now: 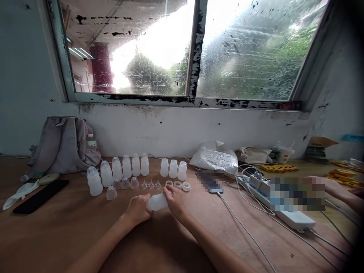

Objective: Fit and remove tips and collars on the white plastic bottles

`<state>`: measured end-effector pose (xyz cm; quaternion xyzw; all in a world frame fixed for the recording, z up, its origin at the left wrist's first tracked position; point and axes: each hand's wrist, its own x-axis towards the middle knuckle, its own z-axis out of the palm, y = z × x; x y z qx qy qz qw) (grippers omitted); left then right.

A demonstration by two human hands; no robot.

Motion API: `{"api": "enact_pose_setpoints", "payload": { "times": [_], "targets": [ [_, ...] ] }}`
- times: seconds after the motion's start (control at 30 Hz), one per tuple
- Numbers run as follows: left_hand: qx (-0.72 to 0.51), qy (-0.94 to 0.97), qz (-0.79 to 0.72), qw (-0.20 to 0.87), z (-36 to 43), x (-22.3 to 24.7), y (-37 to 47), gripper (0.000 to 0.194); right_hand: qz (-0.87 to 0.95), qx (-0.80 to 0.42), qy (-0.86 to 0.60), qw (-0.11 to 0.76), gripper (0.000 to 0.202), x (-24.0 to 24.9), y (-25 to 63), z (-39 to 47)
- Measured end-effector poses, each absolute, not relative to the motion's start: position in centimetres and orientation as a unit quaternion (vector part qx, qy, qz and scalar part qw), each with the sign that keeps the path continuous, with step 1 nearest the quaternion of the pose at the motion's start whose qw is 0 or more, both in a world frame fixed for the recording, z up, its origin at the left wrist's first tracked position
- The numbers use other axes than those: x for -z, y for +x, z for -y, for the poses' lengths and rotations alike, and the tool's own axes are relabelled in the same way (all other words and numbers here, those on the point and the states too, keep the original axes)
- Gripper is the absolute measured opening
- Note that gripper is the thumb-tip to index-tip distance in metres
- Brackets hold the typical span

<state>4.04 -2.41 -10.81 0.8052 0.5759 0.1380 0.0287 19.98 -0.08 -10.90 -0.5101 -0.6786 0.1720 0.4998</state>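
A frosted white baby bottle (pixel 158 202) lies on its side between my two hands, low over the front of the table. My left hand (pixel 138 208) is closed round its left end, and my right hand (pixel 175 201) grips the right end, hiding it. Behind them are several clear domed caps (pixel 112 193), three clear nipples (pixel 151 184) and three white collar rings (pixel 186 186), the leftmost partly behind my right fingers. Three open bottles (pixel 173 169) stand upright farther back. To their left, several capped bottles (pixel 106 175) form a curved row.
A grey backpack (pixel 65 144), a black flat case (pixel 41 197) and a white cloth (pixel 19 195) lie left. At right are a phone (pixel 216 189), a power strip (pixel 295 220) with cables, and a silvery bag (pixel 214 159). Another person's arm (pixel 338 189) reaches in from the right.
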Motion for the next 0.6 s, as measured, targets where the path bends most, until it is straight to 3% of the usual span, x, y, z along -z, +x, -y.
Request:
{"api": "enact_pose_setpoints", "payload": {
  "times": [0.17, 0.37, 0.5, 0.6],
  "targets": [
    [-0.182, 0.821, -0.532, 0.099, 2.4, 10.1, 3.2, 0.017, 0.709, -0.122, -0.494, 0.488, 0.034, 10.5, 20.2, 0.8],
    [-0.132, 0.800, -0.398, 0.429, 1.8, 9.8, 2.0, 0.020, 0.858, 0.036, -0.288, 0.424, 0.017, 9.8, 20.6, 2.6],
    [-0.239, 0.750, -0.407, 0.463, 1.2, 9.9, 1.1, 0.046, 0.814, 0.017, -0.335, 0.473, 0.016, 9.7, 20.9, 1.9],
    [-0.299, 0.718, -0.423, 0.466, 0.7, 9.9, 0.6, 0.045, 0.747, -0.031, -0.420, 0.514, 0.020, 9.7, 21.3, 0.8]
  ]
}}
